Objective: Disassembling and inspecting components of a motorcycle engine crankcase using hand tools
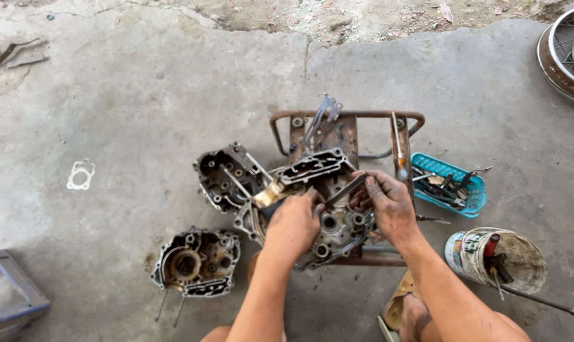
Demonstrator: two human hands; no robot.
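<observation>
Crankcase half (328, 209) sits on the rusty metal stand (347, 117), dead centre, straight ahead of both hands and touching both. Its open face is up, bearing bores showing. Long axis runs roughly near-left to far-right, from the low corner by the left wrist up to the ribbed edge at the far side

Left hand (293, 221) rests on the near-left part of the case, fingers curled over a brass-coloured tool or brush (269, 193) with a dark grip; looks closed on it, the exact grip is hidden by the knuckles. Right hand (388, 206) is at the far-right edge, thumb and fingers pinched on a dark metal bar (347, 189) that slants down-left across the case. Hands are apart, one each side of the bores, left slightly nearer the case middle

Counts:
- engine case pieces: 3 – the one on the stand, a second case half (227, 174) just left of it touching the stand area, a third case half (195, 263) on the concrete floor (141, 95), well apart, near-left
- gasket (80, 175): 1, pale, flat on the floor far left
- blue plastic basket (473, 199): 1, right of the stand, full of small tools
- white bucket (527, 253): 1, near-right, with a red-handled tool and a long rod in it
- spoked wheel (565, 54): 1, partly in view, top right corner
</observation>
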